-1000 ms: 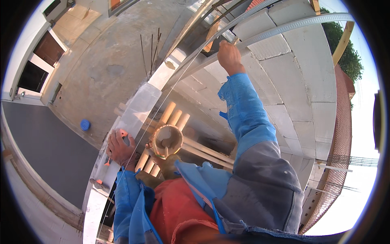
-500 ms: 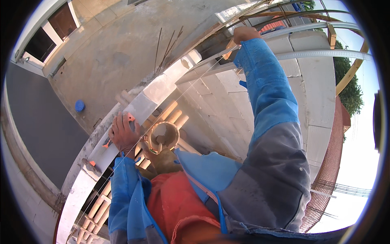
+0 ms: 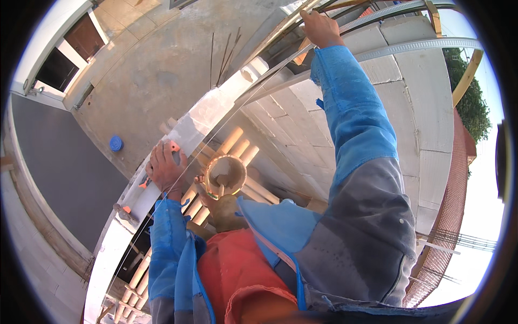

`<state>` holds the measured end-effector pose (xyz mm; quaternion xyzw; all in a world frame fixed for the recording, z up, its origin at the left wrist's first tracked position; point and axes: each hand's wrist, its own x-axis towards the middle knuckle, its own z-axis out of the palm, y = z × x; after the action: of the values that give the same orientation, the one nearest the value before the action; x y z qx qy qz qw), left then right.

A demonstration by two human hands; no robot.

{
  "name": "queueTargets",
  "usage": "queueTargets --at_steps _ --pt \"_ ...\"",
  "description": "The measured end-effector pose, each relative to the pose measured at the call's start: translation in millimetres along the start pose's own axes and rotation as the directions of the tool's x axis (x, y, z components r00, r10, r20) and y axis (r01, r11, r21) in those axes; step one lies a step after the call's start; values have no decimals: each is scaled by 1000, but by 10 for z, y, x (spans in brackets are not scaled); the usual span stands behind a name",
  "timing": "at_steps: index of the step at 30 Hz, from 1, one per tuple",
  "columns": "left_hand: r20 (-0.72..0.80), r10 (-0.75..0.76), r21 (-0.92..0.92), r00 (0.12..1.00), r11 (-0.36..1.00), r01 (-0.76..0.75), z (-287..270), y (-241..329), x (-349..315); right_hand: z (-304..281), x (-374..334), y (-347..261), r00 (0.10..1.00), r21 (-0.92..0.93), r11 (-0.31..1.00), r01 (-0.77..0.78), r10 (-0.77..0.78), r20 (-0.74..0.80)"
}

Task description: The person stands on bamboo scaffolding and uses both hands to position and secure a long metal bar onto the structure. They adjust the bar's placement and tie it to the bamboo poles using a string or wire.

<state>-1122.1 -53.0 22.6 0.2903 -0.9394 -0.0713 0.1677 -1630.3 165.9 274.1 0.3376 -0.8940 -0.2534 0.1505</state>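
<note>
"Where is the left hand (image 3: 166,170)?"

"Left of the bucket (image 3: 236,173), laid over the white wall top (image 3: 206,112). An orange-ended tool (image 3: 174,146) pokes out by its fingers, left of the bucket too."

"And the right hand (image 3: 322,28)?"

"Far past the bucket, up and to the right, near a wood piece (image 3: 303,52). Its fingers curl in."

"What does each grip hold?"

"The view is poor there, so nobody can tell if either one is shut on something."

"What's near the bucket?"

"Round tan poles (image 3: 232,139) are just beside it. A blue round thing (image 3: 116,143) is well left of it."
</note>
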Motion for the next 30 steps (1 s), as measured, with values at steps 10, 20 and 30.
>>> queueTargets --at_steps 10,20,30 --pt "144 -20 -78 989 996 31 -168 -23 -53 -262 -3084 -1352 925 733 584 -348 89 369" --pt "276 570 -510 774 769 -384 -1095 -701 -1501 -43 -5689 -3891 555 698 515 -498 -429 713" --pt "473 -627 -104 619 657 746 -1018 -4434 -4920 385 -5684 -4790 738 742 586 -327 -332 587"
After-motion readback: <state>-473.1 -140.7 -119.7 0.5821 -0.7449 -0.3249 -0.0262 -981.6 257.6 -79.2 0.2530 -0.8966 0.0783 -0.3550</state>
